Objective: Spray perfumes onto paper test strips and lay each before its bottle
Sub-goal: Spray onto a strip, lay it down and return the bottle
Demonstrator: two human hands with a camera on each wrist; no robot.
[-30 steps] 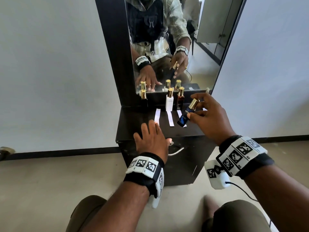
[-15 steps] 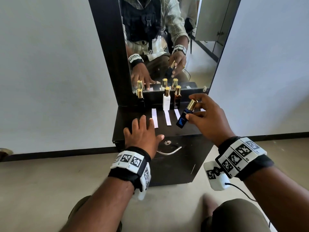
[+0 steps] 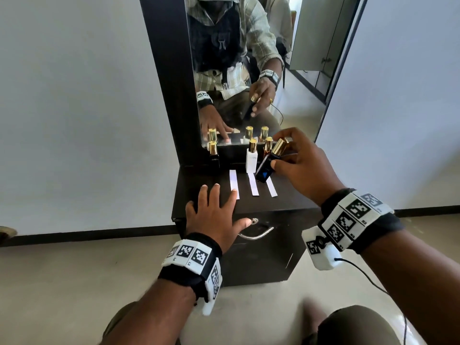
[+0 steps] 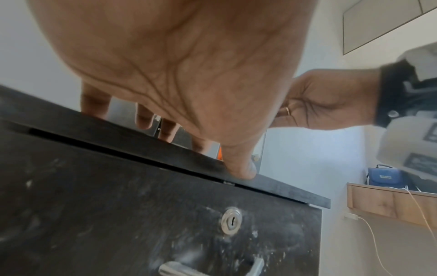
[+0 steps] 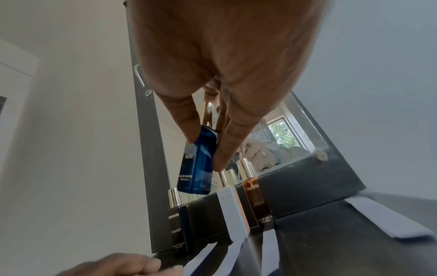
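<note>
Blue glass shows between the fingers of the right hand (image 3: 308, 168), which pinches the blue bottle (image 3: 265, 170) by its body and holds it tilted above the dark cabinet top (image 3: 286, 197), its gold cap pointing up and away. The left hand (image 3: 214, 215) lies flat with straight, spread fingers on the front part of the top, and one fingertip touches the near end of the left strip (image 3: 234, 183); this hand holds nothing.

Counting the bottles: four in total. Three stand upright against the base of the mirror (image 3: 249, 70) — the black bottle (image 3: 214, 155) at the left, then a gap, then the white bottle (image 3: 252, 158) and the amber bottle (image 5: 256, 201) side by side. The fourth is the blue one, in the air.

Strips: three lie in a row on the top, the left strip before the gap, the middle strip (image 3: 254, 186) before the white bottle, the right strip (image 3: 271, 188) before the amber one. The right wrist view shows also a loose paper piece (image 5: 387, 218) further right, maybe a spare.

My judgement is that the task is well advanced: the blue bottle must go back into the gap, behind the left strip. No strip lies before the black bottle, so that one seems left to do. If the strips are wet, I cannot tell.
</note>
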